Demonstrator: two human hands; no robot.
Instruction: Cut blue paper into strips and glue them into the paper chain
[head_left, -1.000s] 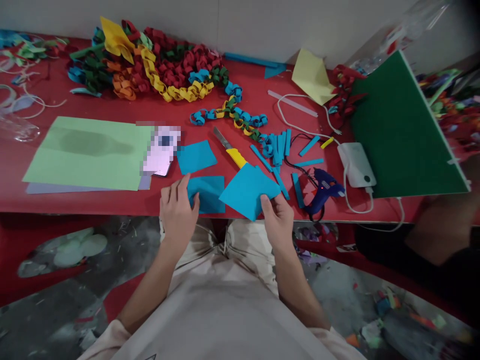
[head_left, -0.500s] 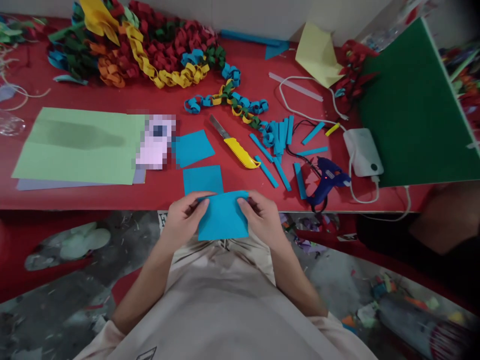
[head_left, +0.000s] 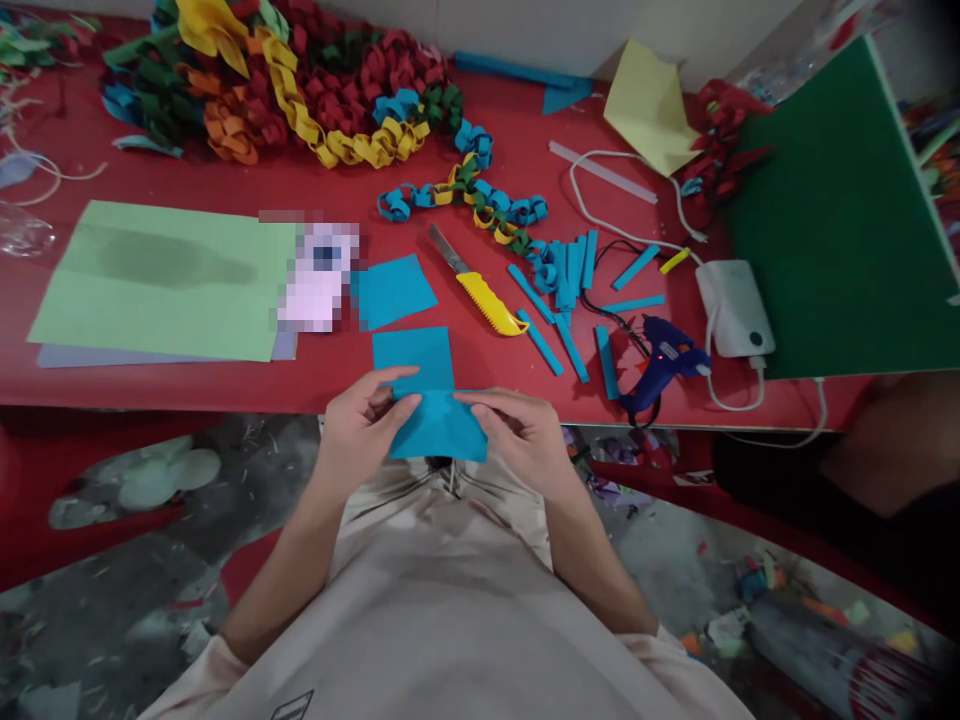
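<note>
A blue sheet of paper (head_left: 439,430) hangs between my hands at the table's front edge, its lower edge over my lap. My left hand (head_left: 367,425) pinches its left side, thumb in front and forefinger stretched out above. At the right side, my right hand (head_left: 521,430) grips it between thumb and fingers, the forefinger along the top edge. Just behind lies another blue sheet (head_left: 412,350), partly covered by the held one. Beyond that is a further blue piece (head_left: 397,290). A yellow-handled knife (head_left: 486,300) rests to the right of them, blade pointing away.
Blue paper strips (head_left: 574,275) and a blue glue gun (head_left: 660,365) lie to the right, with a white power bank (head_left: 735,310) and cables. Paper chains (head_left: 360,90) heap at the back. Green paper (head_left: 157,280) is at the left; a green board (head_left: 840,230) stands at the right.
The held blue paper has shifted slightly up and left, and its upper edge has dropped. My left forefinger has lifted and straightened, while my right forefinger now extends along the top edge.
</note>
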